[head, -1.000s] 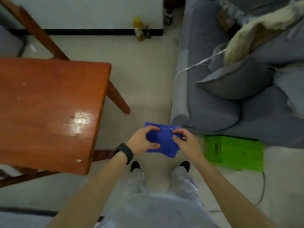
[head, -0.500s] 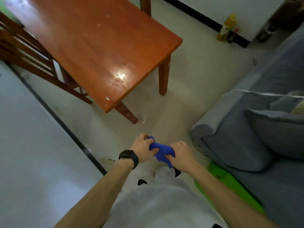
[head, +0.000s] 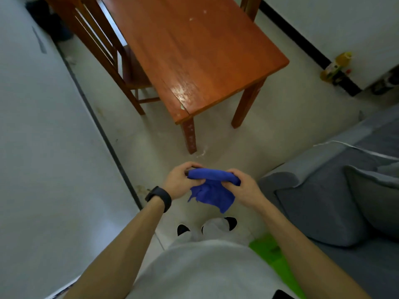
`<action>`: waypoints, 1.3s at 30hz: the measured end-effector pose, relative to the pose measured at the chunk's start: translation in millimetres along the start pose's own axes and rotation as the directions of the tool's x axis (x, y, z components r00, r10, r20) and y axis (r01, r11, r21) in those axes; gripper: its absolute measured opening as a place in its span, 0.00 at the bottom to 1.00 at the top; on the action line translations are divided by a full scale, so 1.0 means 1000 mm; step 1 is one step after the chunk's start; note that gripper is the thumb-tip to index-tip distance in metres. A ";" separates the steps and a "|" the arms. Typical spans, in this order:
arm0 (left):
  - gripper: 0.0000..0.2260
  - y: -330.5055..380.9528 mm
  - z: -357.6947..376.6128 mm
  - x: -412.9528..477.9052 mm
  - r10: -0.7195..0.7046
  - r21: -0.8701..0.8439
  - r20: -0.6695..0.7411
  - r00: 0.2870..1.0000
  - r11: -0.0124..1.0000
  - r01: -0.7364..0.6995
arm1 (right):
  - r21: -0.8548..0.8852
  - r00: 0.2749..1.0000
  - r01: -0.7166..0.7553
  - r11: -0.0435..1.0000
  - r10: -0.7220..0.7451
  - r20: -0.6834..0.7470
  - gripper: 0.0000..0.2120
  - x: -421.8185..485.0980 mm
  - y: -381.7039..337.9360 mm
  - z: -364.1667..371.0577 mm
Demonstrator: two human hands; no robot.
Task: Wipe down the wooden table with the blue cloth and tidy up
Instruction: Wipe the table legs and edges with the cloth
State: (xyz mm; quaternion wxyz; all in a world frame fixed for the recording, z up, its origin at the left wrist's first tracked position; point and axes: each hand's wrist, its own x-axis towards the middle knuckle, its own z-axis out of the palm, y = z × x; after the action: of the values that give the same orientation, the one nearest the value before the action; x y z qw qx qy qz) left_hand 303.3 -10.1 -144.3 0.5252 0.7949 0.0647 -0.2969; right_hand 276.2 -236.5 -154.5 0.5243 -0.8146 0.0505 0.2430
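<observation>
The blue cloth [head: 211,186] hangs between my two hands, stretched into a roll along its top edge with the rest drooping below. My left hand [head: 179,182], with a black watch on the wrist, grips the cloth's left end. My right hand [head: 244,190] grips its right end. Both hands are held over the floor in front of my body. The wooden table [head: 198,55] stands ahead of me, its near corner about a step away, with a shiny patch near that corner.
A wooden chair [head: 103,50] is pushed in at the table's left side. A grey sofa [head: 336,190] with cushions fills the right. A green box [head: 272,253] lies on the floor by my feet. Bottles [head: 336,65] stand against the far wall. A white wall runs along the left.
The view has swung so the table now lies straight ahead. The cloth, bunched tight between my hands half a second ago, is now pulled out wider with a flap hanging down.
</observation>
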 end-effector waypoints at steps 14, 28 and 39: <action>0.13 0.015 -0.011 -0.008 0.104 0.107 0.187 0.977 0.986 -0.126 | 0.137 0.993 -0.063 0.989 0.048 0.111 0.16 -0.032 -0.029 0.010; 0.16 0.051 0.006 -0.023 -0.111 -0.194 0.210 0.971 0.969 0.152 | 0.143 0.990 -0.007 0.990 -0.014 0.142 0.17 -0.004 -0.029 -0.021; 0.19 0.074 0.046 -0.002 -0.129 -0.190 0.119 0.985 0.970 0.150 | 0.142 0.939 0.005 0.990 -0.053 0.339 0.34 0.010 -0.006 -0.068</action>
State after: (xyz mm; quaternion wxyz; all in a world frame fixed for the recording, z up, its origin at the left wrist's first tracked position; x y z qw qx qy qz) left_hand 313.6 -82.6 -96.9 0.5823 0.7153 0.1218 -0.3668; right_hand 310.3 -291.4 -131.6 0.5840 -0.7222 -0.0366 0.3689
